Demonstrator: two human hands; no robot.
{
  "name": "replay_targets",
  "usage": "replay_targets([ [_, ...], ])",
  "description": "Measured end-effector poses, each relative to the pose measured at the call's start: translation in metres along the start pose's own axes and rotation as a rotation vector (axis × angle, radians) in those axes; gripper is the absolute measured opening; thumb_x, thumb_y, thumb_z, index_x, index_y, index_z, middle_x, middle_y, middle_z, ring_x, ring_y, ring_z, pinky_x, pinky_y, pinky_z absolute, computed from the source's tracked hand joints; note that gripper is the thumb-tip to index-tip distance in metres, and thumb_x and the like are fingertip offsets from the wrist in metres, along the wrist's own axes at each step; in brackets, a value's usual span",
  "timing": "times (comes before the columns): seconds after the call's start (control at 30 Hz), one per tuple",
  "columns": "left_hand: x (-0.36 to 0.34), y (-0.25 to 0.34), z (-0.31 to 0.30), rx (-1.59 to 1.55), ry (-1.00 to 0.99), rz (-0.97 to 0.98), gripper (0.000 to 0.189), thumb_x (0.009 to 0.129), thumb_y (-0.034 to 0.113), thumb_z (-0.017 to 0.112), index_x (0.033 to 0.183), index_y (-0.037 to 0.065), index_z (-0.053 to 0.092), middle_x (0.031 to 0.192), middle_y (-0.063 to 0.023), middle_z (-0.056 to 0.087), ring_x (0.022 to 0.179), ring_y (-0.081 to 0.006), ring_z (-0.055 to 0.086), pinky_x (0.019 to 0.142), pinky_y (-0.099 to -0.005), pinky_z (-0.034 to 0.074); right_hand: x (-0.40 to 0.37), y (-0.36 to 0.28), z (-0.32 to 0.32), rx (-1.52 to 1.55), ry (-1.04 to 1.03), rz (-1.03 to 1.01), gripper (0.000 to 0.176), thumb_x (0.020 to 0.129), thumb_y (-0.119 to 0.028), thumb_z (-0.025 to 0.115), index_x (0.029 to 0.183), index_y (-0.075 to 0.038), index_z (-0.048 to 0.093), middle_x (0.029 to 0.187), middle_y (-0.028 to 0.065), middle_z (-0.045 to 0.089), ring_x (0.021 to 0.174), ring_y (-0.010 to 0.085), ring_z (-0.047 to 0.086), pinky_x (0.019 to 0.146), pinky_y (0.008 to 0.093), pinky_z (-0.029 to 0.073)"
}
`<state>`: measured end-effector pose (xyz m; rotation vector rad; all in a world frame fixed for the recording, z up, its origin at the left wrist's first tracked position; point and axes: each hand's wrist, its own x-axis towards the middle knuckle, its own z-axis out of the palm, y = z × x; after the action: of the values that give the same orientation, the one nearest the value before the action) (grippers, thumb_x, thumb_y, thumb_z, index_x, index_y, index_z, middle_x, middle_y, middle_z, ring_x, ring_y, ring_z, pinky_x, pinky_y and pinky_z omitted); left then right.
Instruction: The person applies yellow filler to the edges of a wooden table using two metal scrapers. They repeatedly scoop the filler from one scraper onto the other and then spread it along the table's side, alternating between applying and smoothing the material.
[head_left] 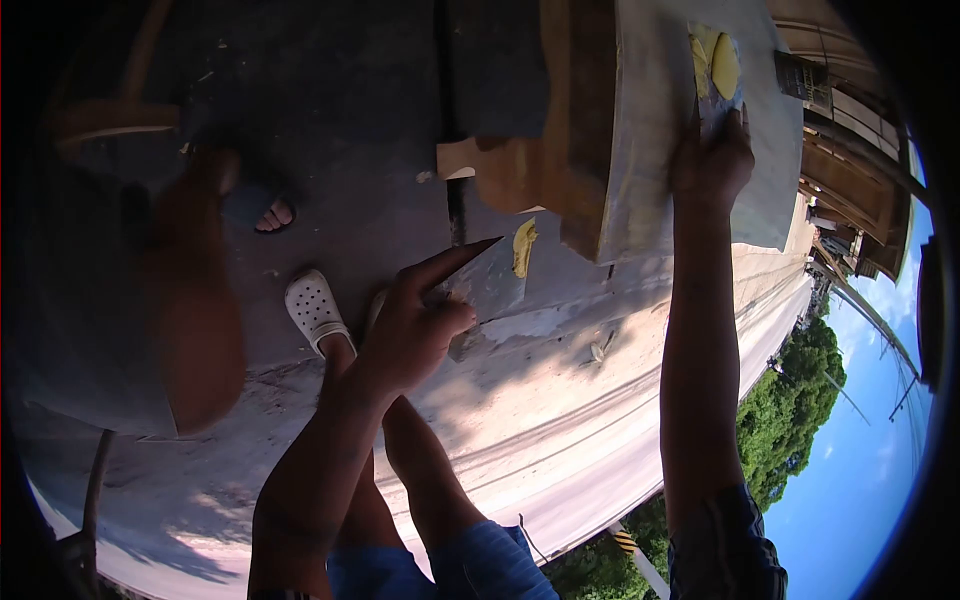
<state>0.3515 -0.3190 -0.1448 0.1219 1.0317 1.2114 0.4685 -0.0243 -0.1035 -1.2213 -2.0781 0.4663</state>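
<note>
At the image centre, my left hand (405,335) is closed on a grey, thin-bladed putty knife (495,285), its index finger stretched along the blade. A dab of yellow putty (523,247) clings near the far edge of this blade. Farther up on the right, my right hand (712,168) grips a second flat scraper (716,112), which overlaps a pale panel (640,150). Thick yellow putty (724,66) lies at the scraper's far end in two patches. Its handle is hidden in my fingers.
Another person's bent leg (200,290) and a sandalled foot (272,215) are at the left. My foot in a white clog (315,305) stands on the dark floor. Brown cardboard (510,175) sits beside the panel. A dark can (802,80) stands at the panel's far edge.
</note>
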Motion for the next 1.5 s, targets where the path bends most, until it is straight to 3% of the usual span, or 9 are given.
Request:
replay_targets([
  [0.2, 0.029, 0.021, 0.023, 0.064, -0.046, 0.120, 0.059, 0.067, -0.007, 0.045, 0.124, 0.003, 0.053, 0.085, -0.0067, 0.060, 0.067, -0.0087, 0.051, 0.066, -0.0234, 0.041, 0.003, -0.001, 0.001, 0.208, -0.012, -0.009, 0.032, 0.094, -0.012, 0.035, 0.116, 0.007, 0.048, 0.109, 0.0146, 0.057, 0.095, 0.0216, 0.058, 0.086, 0.0287, 0.044],
  [0.33, 0.016, 0.022, 0.019, 0.032, -0.015, -0.051, 0.059, 0.067, -0.008, 0.049, 0.126, 0.001, 0.051, 0.098, -0.0104, 0.061, 0.082, -0.0143, 0.055, 0.076, -0.0271, 0.043, -0.001, 0.005, -0.008, -0.323, -0.095, -0.282, 0.031, 0.092, -0.009, 0.037, 0.116, 0.007, 0.048, 0.108, 0.0153, 0.056, 0.094, 0.0230, 0.058, 0.086, 0.0305, 0.045],
  [0.43, -0.007, 0.002, 0.011, -0.228, 0.075, -0.057, 0.059, 0.068, -0.006, 0.054, 0.127, -0.004, 0.046, 0.110, -0.0129, 0.059, 0.099, -0.0207, 0.058, 0.090, -0.0318, 0.043, -0.008, -0.009, -0.010, -0.436, -0.083, -0.121, 0.031, 0.091, -0.007, 0.040, 0.117, 0.007, 0.047, 0.106, 0.0156, 0.056, 0.095, 0.0230, 0.058, 0.085, 0.0312, 0.045],
  [0.57, -0.048, 0.036, 0.034, -0.222, 0.222, 0.140, 0.056, 0.073, -0.005, 0.054, 0.128, -0.005, 0.041, 0.113, -0.0119, 0.057, 0.105, -0.0189, 0.055, 0.095, -0.0316, 0.039, -0.048, -0.058, -0.014, 1.102, 0.114, 0.673, 0.030, 0.094, -0.007, 0.034, 0.121, 0.003, 0.042, 0.114, 0.0150, 0.053, 0.104, 0.0233, 0.054, 0.092, 0.0348, 0.043],
  [0.77, -0.076, 0.119, 0.079, 0.905, 0.359, 0.914, 0.048, 0.081, 0.000, 0.050, 0.127, -0.001, 0.037, 0.124, -0.0172, 0.044, 0.114, -0.0241, 0.047, 0.097, -0.0333, 0.036, -0.089, -0.159, -0.071, 1.399, 0.117, 0.905, 0.029, 0.094, -0.010, 0.040, 0.121, -0.002, 0.036, 0.114, 0.0150, 0.051, 0.103, 0.0221, 0.056, 0.086, 0.0343, 0.049],
  [0.93, -0.086, 0.162, 0.118, 1.115, 0.149, 1.354, 0.040, 0.077, 0.003, 0.065, 0.115, 0.005, 0.052, 0.122, -0.0191, 0.041, 0.117, -0.0381, 0.040, 0.098, -0.0532, 0.035, -0.080, -0.225, -0.104, 1.596, 0.198, 1.022, 0.028, 0.093, -0.008, 0.042, 0.120, -0.004, 0.036, 0.112, 0.0152, 0.052, 0.101, 0.0231, 0.057, 0.086, 0.0348, 0.050],
  [1.07, -0.085, 0.159, 0.115, 1.202, -0.018, 1.486, 0.044, 0.074, 0.001, 0.069, 0.114, 0.006, 0.053, 0.124, -0.0197, 0.037, 0.119, -0.0387, 0.038, 0.097, -0.0531, 0.036, -0.073, -0.238, -0.120, 1.704, 0.061, 0.993, 0.027, 0.093, -0.007, 0.045, 0.117, -0.007, 0.032, 0.112, 0.0153, 0.051, 0.104, 0.0234, 0.056, 0.087, 0.0379, 0.050],
  [1.3, -0.099, 0.169, 0.075, 1.367, 0.404, 0.897, 0.065, 0.064, -0.011, 0.060, 0.124, 0.008, 0.041, 0.130, -0.0207, 0.030, 0.122, -0.0394, 0.034, 0.098, -0.0467, 0.035, -0.052, -0.254, -0.128, 1.660, 0.059, 0.851, 0.029, 0.093, -0.010, 0.047, 0.117, -0.007, 0.030, 0.110, 0.0141, 0.053, 0.091, 0.0235, 0.062, 0.066, 0.0388, 0.056],
  [1.5, -0.137, 0.194, 0.112, 1.312, 0.237, 1.253, 0.063, 0.062, -0.006, 0.061, 0.122, 0.008, 0.044, 0.126, -0.0192, 0.036, 0.122, -0.0404, 0.034, 0.098, -0.0501, 0.033, -0.049, -0.278, -0.120, 1.616, 0.140, 0.932, 0.029, 0.094, -0.011, 0.046, 0.118, -0.008, 0.030, 0.110, 0.0136, 0.053, 0.090, 0.0231, 0.061, 0.063, 0.0362, 0.055],
])
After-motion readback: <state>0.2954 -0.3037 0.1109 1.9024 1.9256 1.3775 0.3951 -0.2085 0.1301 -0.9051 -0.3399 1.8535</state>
